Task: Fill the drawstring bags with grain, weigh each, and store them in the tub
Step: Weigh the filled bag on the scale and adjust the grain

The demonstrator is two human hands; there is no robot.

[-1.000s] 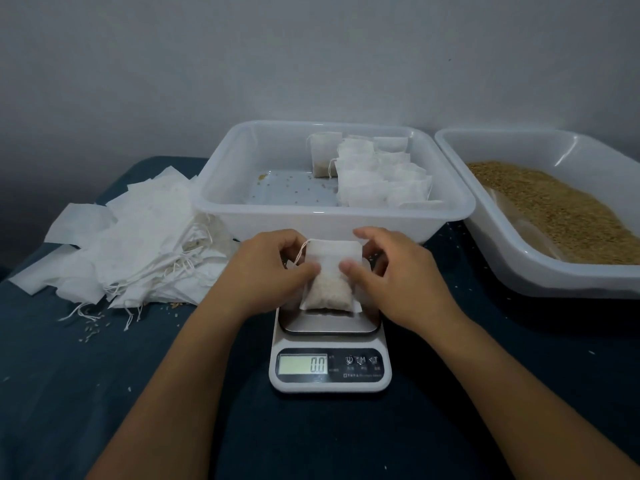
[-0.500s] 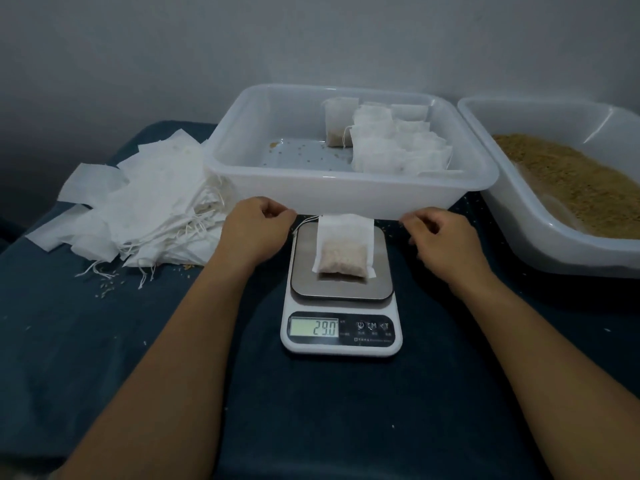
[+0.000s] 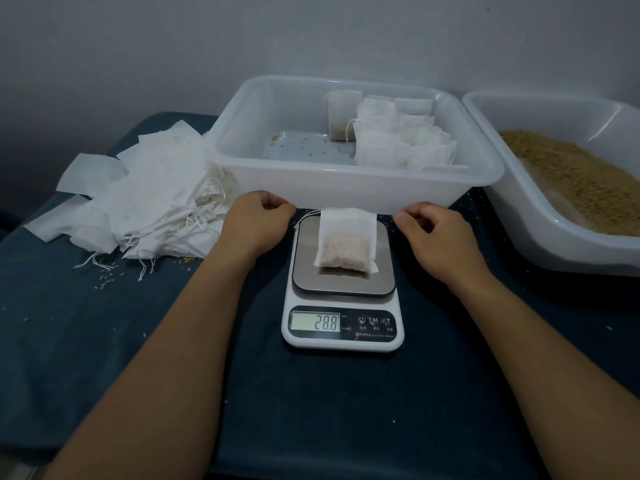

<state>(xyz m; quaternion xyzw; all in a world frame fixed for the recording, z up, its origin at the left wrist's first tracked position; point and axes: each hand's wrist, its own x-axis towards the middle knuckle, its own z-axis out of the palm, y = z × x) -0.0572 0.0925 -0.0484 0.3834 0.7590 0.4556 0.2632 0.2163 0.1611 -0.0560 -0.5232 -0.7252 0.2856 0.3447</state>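
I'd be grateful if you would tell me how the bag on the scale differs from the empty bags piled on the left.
The bag on the scale bulges with pale grain in its lower half; the empty bags lie flat. It lies alone and squarely on the scale; they overlap in a loose heap on the dark table, strings tangled. Both are white with drawstrings, and no hand touches either.

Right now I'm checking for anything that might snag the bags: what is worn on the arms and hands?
Nothing that shows. The left hand and right hand are bare, without gloves, rings or a watch. Both forearms are uncovered as far as the bottom edge of the picture; no sleeve, cuff or bracelet is in view.
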